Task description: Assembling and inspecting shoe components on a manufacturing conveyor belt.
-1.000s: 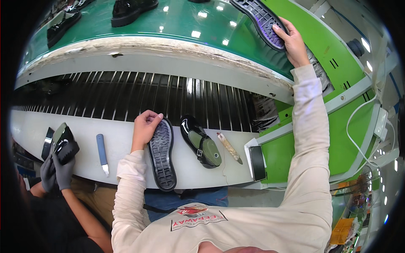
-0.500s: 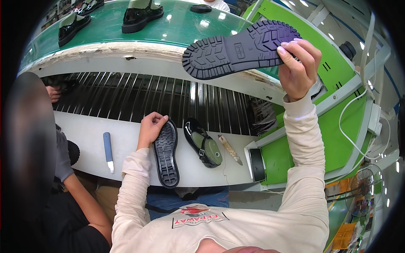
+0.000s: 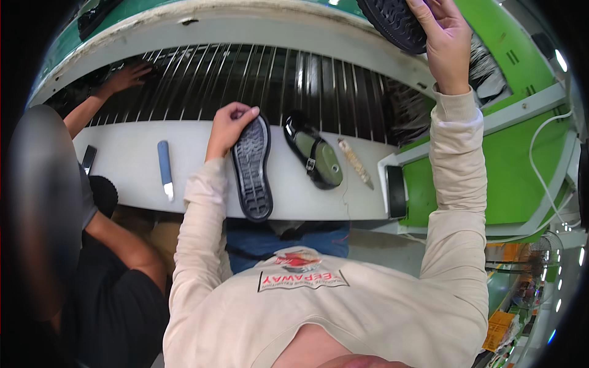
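My left hand [image 3: 231, 128] grips the toe or heel end of a black shoe sole [image 3: 253, 172], its hollow ribbed inner side facing up over the white ledge. Raised at the upper right, my right hand [image 3: 446, 38] holds a second black sole, the raised sole [image 3: 396, 23], partly cut off by the picture's top edge. Between my arms, right of the lower sole, lies a glossy black buckled shoe [image 3: 313, 153] with a green lining or form inside. Beside it rests a slim wrapped tool [image 3: 356, 163] with a thread trailing from it.
A blue-handled blade tool [image 3: 165, 170] lies on the white ledge [image 3: 211, 190]. Beyond runs a rack of metal rollers [image 3: 245, 83] under a green-topped conveyor. At left, a co-worker's hand [image 3: 127, 78] reaches over the rollers. A green machine panel [image 3: 515, 190] with a white cable stands at right.
The view has tilted down. The raised sole has turned, its inner side now showing instead of its tread. The co-worker's hand has opened over the rollers. My left hand keeps its hold.
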The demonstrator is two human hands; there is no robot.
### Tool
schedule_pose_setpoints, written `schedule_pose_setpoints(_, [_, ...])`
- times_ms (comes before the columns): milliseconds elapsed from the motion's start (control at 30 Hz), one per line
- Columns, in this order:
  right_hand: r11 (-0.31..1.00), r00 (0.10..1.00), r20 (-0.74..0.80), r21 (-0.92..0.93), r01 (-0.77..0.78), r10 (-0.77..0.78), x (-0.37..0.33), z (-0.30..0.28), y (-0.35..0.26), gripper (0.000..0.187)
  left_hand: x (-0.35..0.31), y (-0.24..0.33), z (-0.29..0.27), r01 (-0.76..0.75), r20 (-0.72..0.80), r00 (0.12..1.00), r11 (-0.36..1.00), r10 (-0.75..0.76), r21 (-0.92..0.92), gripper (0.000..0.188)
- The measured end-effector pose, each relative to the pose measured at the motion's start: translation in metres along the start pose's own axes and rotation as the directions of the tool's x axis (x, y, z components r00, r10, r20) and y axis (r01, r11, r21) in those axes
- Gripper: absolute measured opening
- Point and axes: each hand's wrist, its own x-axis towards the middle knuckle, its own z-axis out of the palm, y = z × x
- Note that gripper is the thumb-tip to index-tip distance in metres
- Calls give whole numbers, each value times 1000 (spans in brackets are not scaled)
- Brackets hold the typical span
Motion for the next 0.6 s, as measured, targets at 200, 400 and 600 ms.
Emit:
schedule_pose_setpoints(200, [920,923,-47,118,-374,381,-106,62,12,29,-41,43,-46,-31,-97,995,918,-8,-395,23])
schedule_pose_setpoints(400, [841,847,29,-136,-523,531,-209,128,49,27,-81,124,-60,-199,-178,975,872,131,-448,19])
schedule_pose_setpoints(600, [921,903,198,-166,-354,382,-240,137,-14,49,-85,176,-49,-386,-308,907,861,288,-332,22])
